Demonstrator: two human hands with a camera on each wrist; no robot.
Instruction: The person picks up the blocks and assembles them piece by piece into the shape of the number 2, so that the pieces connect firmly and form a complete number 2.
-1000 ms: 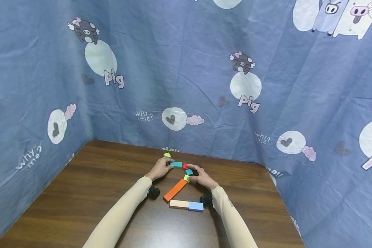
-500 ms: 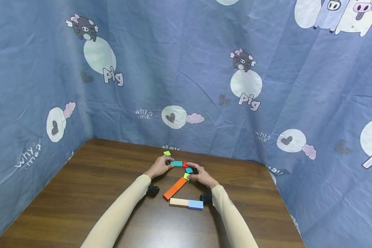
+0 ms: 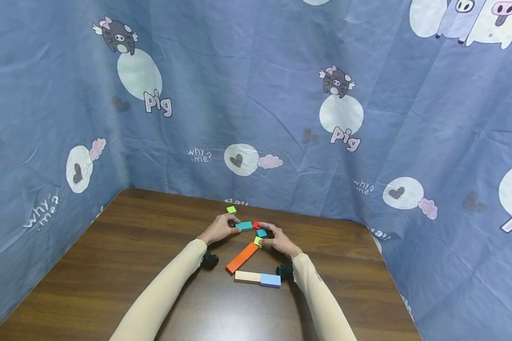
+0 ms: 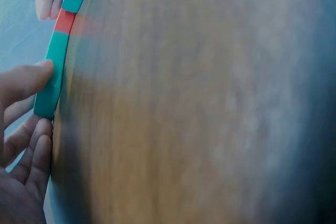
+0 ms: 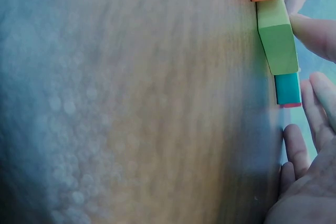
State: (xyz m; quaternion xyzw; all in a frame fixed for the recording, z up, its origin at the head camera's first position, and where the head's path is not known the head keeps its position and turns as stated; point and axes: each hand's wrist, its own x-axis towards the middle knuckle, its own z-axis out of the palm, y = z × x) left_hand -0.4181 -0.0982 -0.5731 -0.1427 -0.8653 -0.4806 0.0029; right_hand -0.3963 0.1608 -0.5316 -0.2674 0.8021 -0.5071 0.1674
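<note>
My left hand (image 3: 220,229) pinches the left part of a long teal block (image 3: 245,226), with the thumb lying against it in the left wrist view. A red triangular-looking block (image 3: 256,225) is at its right end. From there a small teal block (image 3: 261,233) and a light green block (image 3: 258,242) curve toward me. My right hand (image 3: 280,242) spreads around this bend: its thumb touches the green block, and its index finger reaches beside the red one. In the right wrist view, its other fingers (image 5: 296,150) hold nothing.
A long orange piece (image 3: 242,258) runs from the green block toward me. Nearer lie a beige block (image 3: 247,277) and a blue block (image 3: 270,280), end to end. Another light green block (image 3: 231,209) sits beyond my left hand on the brown table (image 3: 153,246). Printed blue cloth (image 3: 187,118) hangs behind.
The long teal block has turned slightly, its right end a little farther from me. Both hands keep nearly the same places, and the head view has shifted a little.
</note>
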